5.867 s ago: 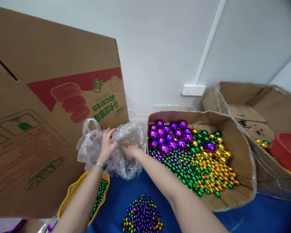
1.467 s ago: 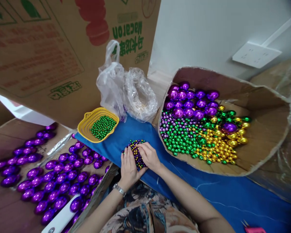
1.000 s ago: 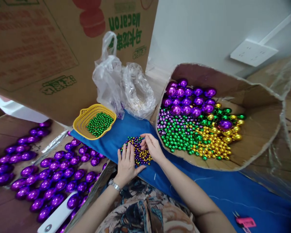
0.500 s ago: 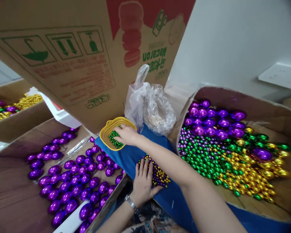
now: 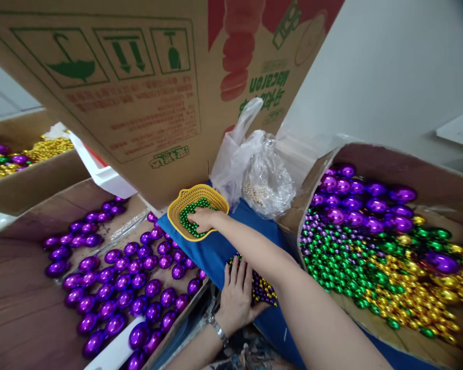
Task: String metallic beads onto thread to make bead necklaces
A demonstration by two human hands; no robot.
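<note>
My right hand (image 5: 203, 220) reaches into a yellow plastic basket (image 5: 173, 213), its fingers curled down into small shiny green beads (image 5: 189, 208). The fingertips are partly hidden among those beads. Closer to me, my left hand (image 5: 235, 293), with a metal watch on the wrist, lies flat with its fingers stretched out. It rests on the blue cloth (image 5: 212, 257) against a patch of small purple, gold and green beads (image 5: 263, 290). My right forearm covers part of that patch.
Large purple beads (image 5: 125, 282) fill a cardboard box on the left. On the right, another box (image 5: 370, 154) holds purple, green and gold beads. A tall carton (image 5: 139, 118) stands behind the basket, beside clear plastic bags (image 5: 268, 180). A white strip (image 5: 118, 344) lies at lower left.
My right hand's fingers, spread over the green beads before, are now drawn in among them. My left hand stays flat on the cloth. The whole view has shifted slightly.
</note>
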